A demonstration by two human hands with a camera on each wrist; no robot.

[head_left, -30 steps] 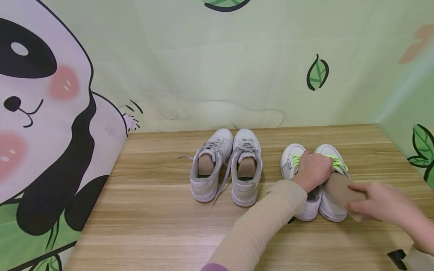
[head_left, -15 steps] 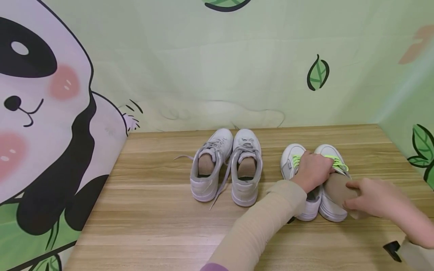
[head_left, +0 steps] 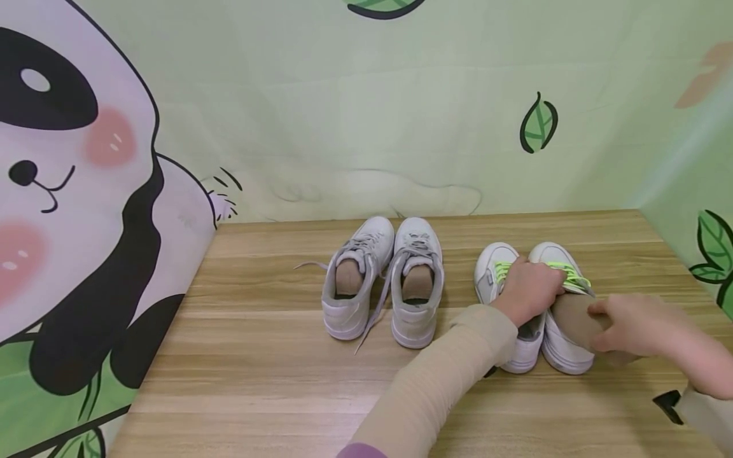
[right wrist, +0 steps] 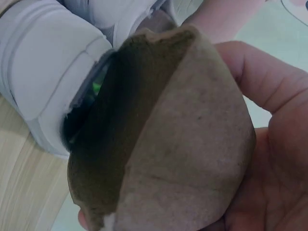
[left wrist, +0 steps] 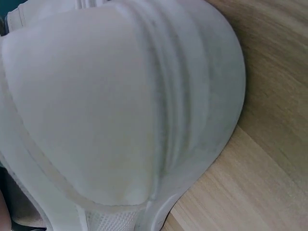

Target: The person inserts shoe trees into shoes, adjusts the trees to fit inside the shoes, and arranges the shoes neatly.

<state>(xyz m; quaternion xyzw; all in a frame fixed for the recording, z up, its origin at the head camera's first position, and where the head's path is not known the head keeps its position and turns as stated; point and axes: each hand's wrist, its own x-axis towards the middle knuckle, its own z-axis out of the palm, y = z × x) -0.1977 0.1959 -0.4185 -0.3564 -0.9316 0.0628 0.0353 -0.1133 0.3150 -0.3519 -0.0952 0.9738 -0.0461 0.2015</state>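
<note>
A white sneaker with neon-green laces [head_left: 567,357] stands on the right, beside its matching sneaker [head_left: 488,270]. My left hand [head_left: 529,289] lies over its tongue and laces, its fingers curled at the tongue; the fingertips are partly hidden. In my right hand [head_left: 644,326], thumb and fingers grip a brown moulded-paper shoe insert [head_left: 575,317], its front end inside that sneaker's opening. The right wrist view shows the insert [right wrist: 192,130] as a hollow, folded shell. A white sneaker heel [left wrist: 91,106] fills most of the left wrist view.
To the left stands another white pair, a left sneaker [head_left: 348,315] and a right sneaker [head_left: 417,318], with grey laces and brown inserts inside. The wood-grain surface [head_left: 258,381] meets a green printed backdrop [head_left: 343,127] behind and at the sides.
My right hand has first shifted left, then slightly right and up, with the insert. The held sneaker's heel has swung a little to the right. My left hand has stayed put.
</note>
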